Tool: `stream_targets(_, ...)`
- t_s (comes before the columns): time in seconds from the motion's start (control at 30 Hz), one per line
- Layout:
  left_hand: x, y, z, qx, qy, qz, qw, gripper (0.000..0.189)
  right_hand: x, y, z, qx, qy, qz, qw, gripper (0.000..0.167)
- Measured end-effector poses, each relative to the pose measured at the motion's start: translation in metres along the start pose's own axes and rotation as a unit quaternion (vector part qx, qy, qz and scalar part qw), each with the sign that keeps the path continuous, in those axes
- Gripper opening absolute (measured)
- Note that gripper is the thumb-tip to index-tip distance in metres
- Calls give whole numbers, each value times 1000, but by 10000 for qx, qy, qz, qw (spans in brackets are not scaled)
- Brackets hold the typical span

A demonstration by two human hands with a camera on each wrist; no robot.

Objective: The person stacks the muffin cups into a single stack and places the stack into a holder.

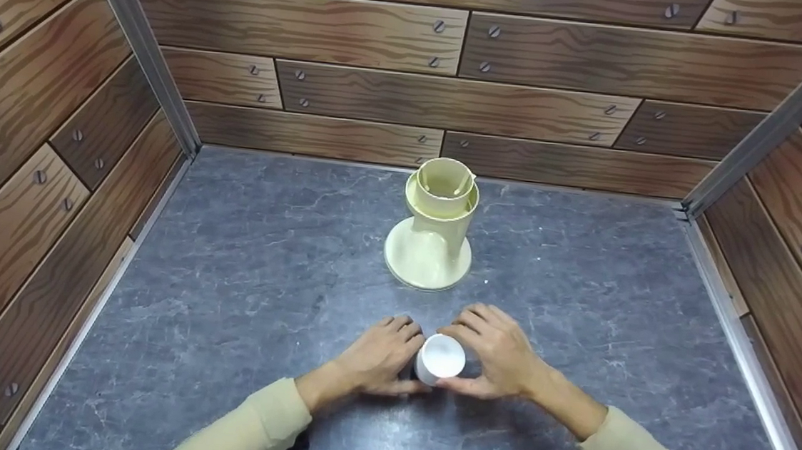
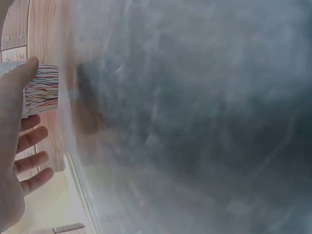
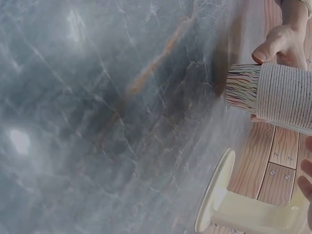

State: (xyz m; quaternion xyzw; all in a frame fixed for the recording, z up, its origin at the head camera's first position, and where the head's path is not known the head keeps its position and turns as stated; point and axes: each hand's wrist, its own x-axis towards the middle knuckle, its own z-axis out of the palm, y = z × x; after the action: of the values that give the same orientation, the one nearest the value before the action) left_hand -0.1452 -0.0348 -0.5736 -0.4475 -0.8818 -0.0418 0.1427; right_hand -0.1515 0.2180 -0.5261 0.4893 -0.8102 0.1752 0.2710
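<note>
A stack of white paper cups (image 1: 442,358) with thin wavy coloured stripes is between my two hands, over the grey surface. My left hand (image 1: 382,358) holds its left side; in the left wrist view the thumb lies across the striped cup (image 2: 43,90) and the other fingers spread beside it. Around the right side, my right hand (image 1: 494,354) curls with thumb and fingers. From the right wrist view, the many nested rims of the stack (image 3: 285,95) show, with only a few right fingers (image 3: 306,185) at the edge.
Beyond my hands stands a pale yellow plastic holder (image 1: 435,249) with a round base and a tube-shaped top. Wood-patterned walls (image 1: 359,32) enclose the grey marbled surface (image 1: 262,257) at the back and sides, with metal edging (image 1: 743,338).
</note>
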Motion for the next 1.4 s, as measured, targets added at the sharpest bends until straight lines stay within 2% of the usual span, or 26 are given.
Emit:
stream_targets(0.53,23,-18,-18,111,142,-119,9998,71,26,12,-15,-25,92,84,9999,59)
stream_targets(0.83,33,-30,-26,299,481,-119,9983,68,37,21,-26,42,80,260,9996,61)
stream_targets(1.1,46,-42,-40,281,793,-223,9962,69,54,30,-34,-131,298,275,9991,66)
stream_targets(1.4,57,-54,-56,424,818,-270,9954,70,70,36,-42,-177,315,310,9989,65)
